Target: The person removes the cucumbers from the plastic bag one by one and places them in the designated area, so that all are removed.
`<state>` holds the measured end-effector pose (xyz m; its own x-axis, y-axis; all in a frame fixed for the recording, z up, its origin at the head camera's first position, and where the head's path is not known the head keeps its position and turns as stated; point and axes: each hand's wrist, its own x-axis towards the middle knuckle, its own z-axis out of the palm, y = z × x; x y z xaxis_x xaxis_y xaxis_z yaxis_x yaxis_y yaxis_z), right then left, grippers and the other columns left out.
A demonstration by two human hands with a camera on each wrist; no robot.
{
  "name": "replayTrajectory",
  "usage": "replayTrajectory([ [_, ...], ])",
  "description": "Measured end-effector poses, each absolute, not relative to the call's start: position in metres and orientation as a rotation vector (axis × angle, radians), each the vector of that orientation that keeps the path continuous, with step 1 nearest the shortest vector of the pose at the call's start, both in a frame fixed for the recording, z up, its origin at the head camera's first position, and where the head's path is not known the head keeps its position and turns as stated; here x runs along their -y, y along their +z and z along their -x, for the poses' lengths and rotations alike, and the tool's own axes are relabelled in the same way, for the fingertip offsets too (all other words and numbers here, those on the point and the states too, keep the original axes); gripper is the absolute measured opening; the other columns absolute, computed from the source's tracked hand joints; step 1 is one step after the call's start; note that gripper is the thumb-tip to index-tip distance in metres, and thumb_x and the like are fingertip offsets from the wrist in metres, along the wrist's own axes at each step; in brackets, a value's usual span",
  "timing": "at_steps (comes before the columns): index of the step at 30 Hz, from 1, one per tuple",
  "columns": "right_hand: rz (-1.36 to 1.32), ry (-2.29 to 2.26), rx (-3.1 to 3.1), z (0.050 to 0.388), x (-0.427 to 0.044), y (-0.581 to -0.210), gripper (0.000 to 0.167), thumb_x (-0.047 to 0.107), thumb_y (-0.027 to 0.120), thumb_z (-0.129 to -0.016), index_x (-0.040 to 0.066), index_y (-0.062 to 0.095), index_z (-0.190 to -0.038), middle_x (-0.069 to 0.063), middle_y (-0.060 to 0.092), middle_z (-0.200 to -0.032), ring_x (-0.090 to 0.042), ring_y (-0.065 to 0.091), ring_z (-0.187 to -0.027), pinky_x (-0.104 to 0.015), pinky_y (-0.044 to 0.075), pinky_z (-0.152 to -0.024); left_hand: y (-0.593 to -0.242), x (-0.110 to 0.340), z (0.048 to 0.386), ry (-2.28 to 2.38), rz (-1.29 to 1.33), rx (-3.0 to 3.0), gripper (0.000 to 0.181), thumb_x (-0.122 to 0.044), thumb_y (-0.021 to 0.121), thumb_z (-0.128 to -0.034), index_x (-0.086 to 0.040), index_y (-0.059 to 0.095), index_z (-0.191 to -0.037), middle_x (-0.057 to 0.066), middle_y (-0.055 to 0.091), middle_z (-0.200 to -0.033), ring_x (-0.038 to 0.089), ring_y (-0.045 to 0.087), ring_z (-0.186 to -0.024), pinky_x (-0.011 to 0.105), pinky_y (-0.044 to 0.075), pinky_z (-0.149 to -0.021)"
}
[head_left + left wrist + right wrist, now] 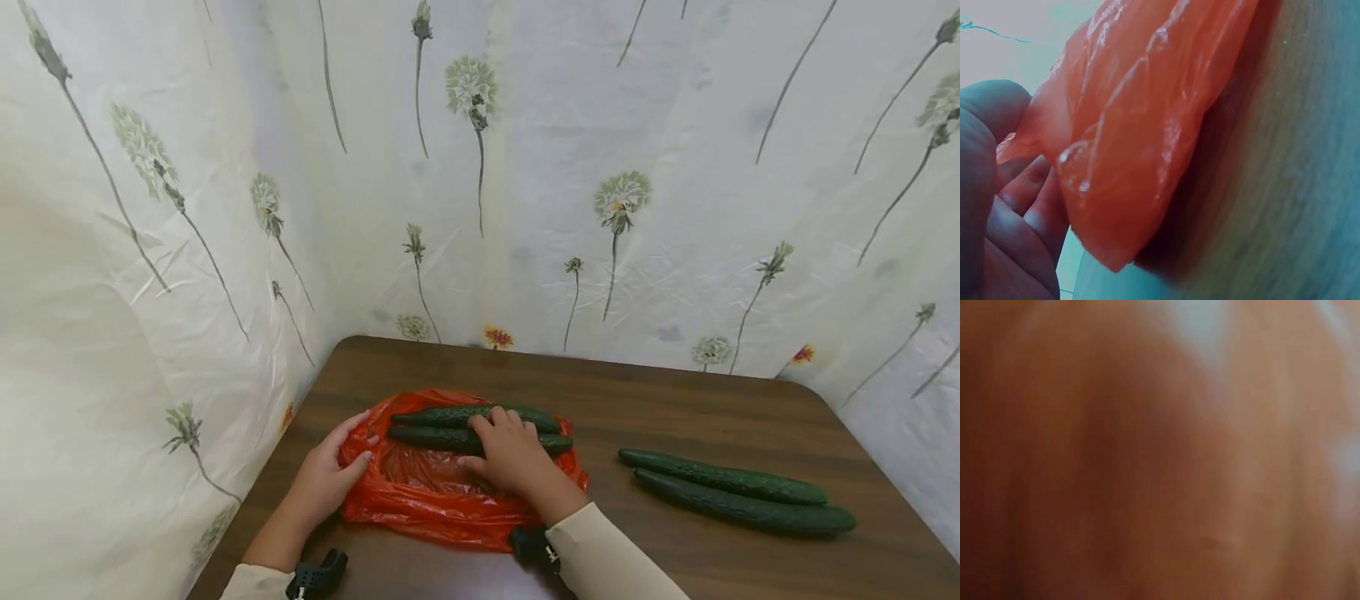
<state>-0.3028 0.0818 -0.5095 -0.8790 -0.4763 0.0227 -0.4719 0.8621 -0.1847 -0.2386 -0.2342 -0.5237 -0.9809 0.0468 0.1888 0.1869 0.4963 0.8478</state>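
Observation:
A red plastic bag [420,508] lies on the table with two dark green cucumbers side by side on it, a rear one [442,416] and a front one [431,438]. The left hand [322,479] pinches the bag's left edge; in the left wrist view that hand [1010,187] has the red film [1129,144] between thumb and fingers. Over the middle of the two cucumbers lies the right hand [510,454], its fingers curled on them and its thumb at the near side. Only blurred skin fills the right wrist view.
Two more cucumbers, one behind [720,475] and one in front [742,507], lie on the right of the brown wooden table [675,400]. Flower-patterned sheeting [540,183] hangs behind and at the left of the table.

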Motion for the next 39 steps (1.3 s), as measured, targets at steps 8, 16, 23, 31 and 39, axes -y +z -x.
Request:
replayTrajectory([
  [8, 0.800, -0.257, -3.032, 0.3010, -0.0819, -0.5132, 0.068, 0.064, 0.066, -0.095, 0.021, 0.056, -0.147, -0.007, 0.055, -0.131, -0.028, 0.052, -0.112, -0.051, 0.047, -0.092, -0.5250, 0.2341, 0.2379, -1.476, 0.194, 2.600, 0.060, -0.018, 0.072, -0.0994, -0.026, 0.050, -0.155, 0.011, 0.061, -0.148, 0.029, 0.062, -0.128, 0.053, 0.051, -0.107],
  [16, 0.829, -0.251, -3.024, 0.3027, -0.0800, -0.5171, 0.068, 0.063, 0.064, -0.096, 0.017, 0.056, -0.146, -0.008, 0.059, -0.136, -0.031, 0.057, -0.122, -0.055, 0.051, -0.100, -0.5261, 0.2349, 0.2376, -1.546, 0.200, 2.598, 0.062, -0.015, 0.071, -0.0992, -0.029, 0.049, -0.155, 0.009, 0.062, -0.147, 0.028, 0.063, -0.129, 0.050, 0.052, -0.107],
  [23, 0.800, -0.222, -2.993, 0.3036, -0.0775, -0.5187, 0.060, 0.055, 0.061, -0.102, 0.018, 0.053, -0.148, -0.006, 0.059, -0.140, -0.028, 0.056, -0.124, -0.051, 0.048, -0.097, -0.5257, 0.2353, 0.2375, -1.526, 0.202, 2.601, 0.061, -0.017, 0.072, -0.0993, -0.028, 0.050, -0.155, 0.011, 0.060, -0.148, 0.029, 0.063, -0.127, 0.053, 0.052, -0.107],
  [31, 0.776, -0.167, -2.986, 0.3038, -0.0756, -0.5152, 0.044, 0.049, 0.053, -0.108, 0.021, 0.056, -0.142, -0.002, 0.059, -0.129, -0.024, 0.053, -0.108, -0.041, 0.041, -0.081, -0.5249, 0.2343, 0.2375, -1.549, 0.176, 2.610, 0.060, -0.020, 0.072, -0.0996, -0.031, 0.050, -0.154, 0.012, 0.062, -0.145, 0.030, 0.065, -0.124, 0.053, 0.054, -0.104],
  [39, 0.766, -0.193, -3.015, 0.3026, -0.0755, -0.5167, 0.042, 0.051, 0.053, -0.107, 0.022, 0.059, -0.136, -0.001, 0.059, -0.123, -0.021, 0.049, -0.099, -0.039, 0.036, -0.078, -0.5256, 0.2359, 0.2382, -1.526, 0.176, 2.616, 0.060, -0.020, 0.071, -0.1000, -0.029, 0.049, -0.155, 0.012, 0.059, -0.149, 0.031, 0.063, -0.126, 0.056, 0.052, -0.107],
])
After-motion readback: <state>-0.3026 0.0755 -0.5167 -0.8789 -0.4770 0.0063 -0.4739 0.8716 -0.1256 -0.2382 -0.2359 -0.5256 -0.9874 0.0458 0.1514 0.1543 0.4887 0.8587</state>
